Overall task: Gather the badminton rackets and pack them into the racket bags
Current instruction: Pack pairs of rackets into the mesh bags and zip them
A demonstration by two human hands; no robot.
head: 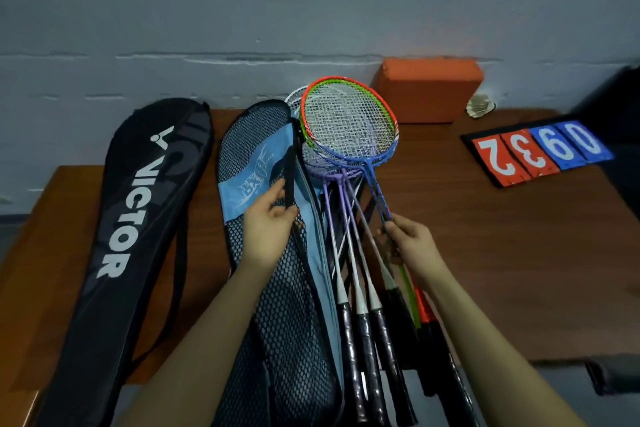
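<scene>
Brown worktop point(485, 253) against a grey wall. At 12 o'clock of the racket heads, an orange block point(427, 90) stands by the wall; just to its 3 o'clock, a worn shuttlecock point(480, 106). At 2 o'clock of the hands, a flip scoreboard point(540, 149) lies flat: two red cards, two blue cards. A dark object cuts in at the right edge; identity unclear.

Two racket bags. Black VICTOR bag point(138, 218) lies closed at 9 o'clock, well apart from the rackets, strap looped beside it. Blue mesh bag point(263, 253) lies just beside the rackets, its right edge lifted open, touching the purple shafts.

Left hand point(268, 229): grip closed in a pinch on the black zipper edge point(289, 180) of the blue mesh bag, holding the flap up.

Right hand point(412, 246): grip curled round a small bundle of thin shafts, the blue racket point(349, 125) among them; exact number held cannot be told.

Rackets point(360, 288) lie fanned, heads stacked at 12 o'clock, handles at 6 o'clock over the worktop edge. Count: at least six, going by the handles; the overlapping heads prevent a firm total. Frame colours seen: orange, green, blue, purple, white.
</scene>
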